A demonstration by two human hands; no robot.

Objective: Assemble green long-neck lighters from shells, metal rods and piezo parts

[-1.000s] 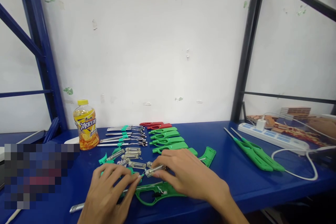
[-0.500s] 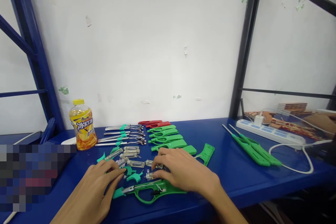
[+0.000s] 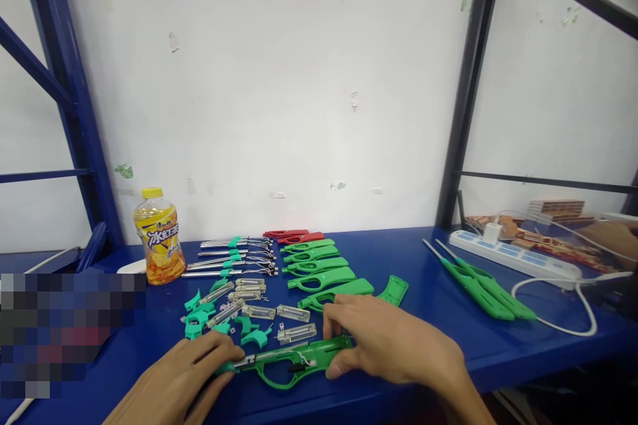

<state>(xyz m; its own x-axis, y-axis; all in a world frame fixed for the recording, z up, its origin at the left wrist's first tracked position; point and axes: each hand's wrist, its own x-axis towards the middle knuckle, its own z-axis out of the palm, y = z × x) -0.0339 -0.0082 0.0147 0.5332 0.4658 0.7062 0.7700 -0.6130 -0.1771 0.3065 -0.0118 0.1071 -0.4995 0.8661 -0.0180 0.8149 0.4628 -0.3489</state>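
An opened green lighter casing point(image 3: 282, 377) lies near the table's front edge, with a metal tube, white wire and black part in it. My left hand point(image 3: 187, 372) pinches the teal piece at its tube end. At the handle end, my right hand point(image 3: 393, 339) has its thumb and fingers closed around the casing. Just behind are see-through fuel tanks point(image 3: 297, 333), several in all. Teal triggers point(image 3: 258, 337) lie loosely heaped beside them, close to my left fingers. Behind my right hand rests another green casing piece point(image 3: 395, 289).
Metal tubes with wires point(image 3: 224, 265) are lined up behind, beside rows of green casings point(image 3: 319, 265) and red casings point(image 3: 294, 236). A drink bottle point(image 3: 159, 239) stands at left. Two long green lighters point(image 3: 486, 282) and a power strip point(image 3: 516, 257) lie right. Another person's hand point(image 3: 611, 239) shows far right.
My right hand has moved right and down from the fuel tanks to the casing's handle end. My left hand has come down from the triggers onto the teal piece at the tube end.
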